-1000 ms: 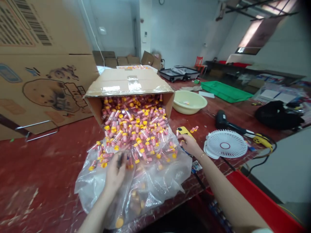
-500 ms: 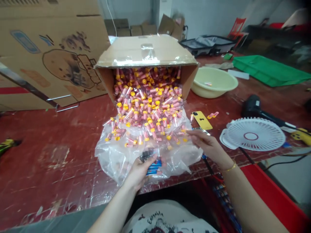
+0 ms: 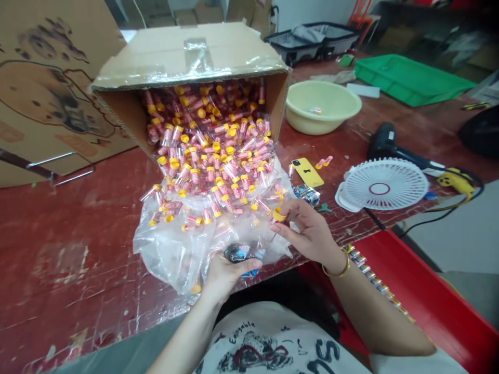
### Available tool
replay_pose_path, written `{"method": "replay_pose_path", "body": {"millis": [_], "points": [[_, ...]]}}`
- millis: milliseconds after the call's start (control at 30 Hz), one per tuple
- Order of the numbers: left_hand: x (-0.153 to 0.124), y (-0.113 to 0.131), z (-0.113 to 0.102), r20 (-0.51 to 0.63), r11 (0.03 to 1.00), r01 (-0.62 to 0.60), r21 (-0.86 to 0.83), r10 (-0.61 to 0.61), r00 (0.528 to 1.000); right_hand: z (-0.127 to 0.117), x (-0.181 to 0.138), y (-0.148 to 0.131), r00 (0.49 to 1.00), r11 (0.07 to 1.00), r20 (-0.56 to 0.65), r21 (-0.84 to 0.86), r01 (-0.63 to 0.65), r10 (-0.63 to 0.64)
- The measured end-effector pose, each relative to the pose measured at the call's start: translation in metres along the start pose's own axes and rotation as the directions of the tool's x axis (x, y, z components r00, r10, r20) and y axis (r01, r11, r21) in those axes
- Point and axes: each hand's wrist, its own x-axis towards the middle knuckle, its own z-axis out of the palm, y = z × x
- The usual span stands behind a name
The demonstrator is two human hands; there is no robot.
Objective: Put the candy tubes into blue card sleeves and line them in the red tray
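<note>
My left hand (image 3: 224, 275) is closed around a few small black-and-blue printed packets (image 3: 237, 253), low over the near edge of a clear plastic bag (image 3: 175, 257). In my right hand (image 3: 310, 231), thumb and fingertips pinch a small clear tube with a yellow cap (image 3: 277, 214); part of it is hidden by the fingers. Many similar yellow-capped tubes with pink contents (image 3: 218, 171) spill onto the bag from a cardboard box (image 3: 163, 54) lying on its side.
To the right are a yellow phone (image 3: 307, 172), shiny packets (image 3: 307, 194), a white fan (image 3: 384, 187), a black dryer-like tool (image 3: 384, 140), a pale basin (image 3: 323, 124) and a green tray (image 3: 409, 78). A red bin (image 3: 429, 275) sits below the table edge.
My right hand has moved inward and now pinches a yellow-capped tube. The left hand still holds the packets. The camera view has shifted right and down.
</note>
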Motion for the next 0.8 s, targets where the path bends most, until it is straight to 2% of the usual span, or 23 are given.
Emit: {"method": "replay_pose_path", "body": {"millis": [133,200,333,400,467,567,633,667,733,800], "points": [[0.002,-0.003,0.002,-0.052,0.998,-0.049,0.030,0.050,0.997,-0.004,0.005,-0.007,0.992,0.988,0.116,-0.139,0.067,-0.051],[0.003,-0.004,0.002,-0.057,0.998,-0.044,0.047,0.047,0.997,-0.002,0.007,-0.006,0.988,0.990,0.154,-0.130,0.050,-0.029],[0.004,-0.004,0.004,-0.024,0.997,-0.016,0.071,0.018,1.000,0.010,0.005,0.008,0.971,0.979,0.166,0.087,-0.187,0.171],[0.003,-0.003,0.006,0.005,1.000,0.023,-0.015,-0.023,1.000,0.017,0.000,0.018,0.948,0.928,0.152,0.208,-0.308,0.281],[0.001,0.000,0.009,0.035,0.987,0.102,-0.127,-0.098,0.995,0.023,-0.008,0.026,0.929,0.884,0.124,0.287,-0.369,0.348],[0.002,0.003,0.014,0.064,0.948,0.212,-0.238,-0.203,0.977,0.029,-0.024,0.027,0.926,0.883,0.199,0.293,-0.368,0.320],[0.004,0.004,0.018,0.073,0.922,0.245,-0.301,-0.234,0.970,0.033,-0.036,0.022,0.910,0.885,0.295,0.278,-0.374,0.292],[0.005,0.004,0.020,0.072,0.911,0.250,-0.328,-0.239,0.968,0.035,-0.042,0.019,0.903,0.889,0.306,0.253,-0.381,0.301],[0.007,0.004,0.023,0.085,0.900,0.249,-0.358,-0.234,0.968,0.039,-0.049,0.014,0.911,0.910,0.234,0.165,-0.381,0.339],[0.008,0.003,0.025,0.108,0.906,0.232,-0.353,-0.207,0.972,0.041,-0.052,0.011,0.939,0.941,0.119,0.066,-0.332,0.322]]}}
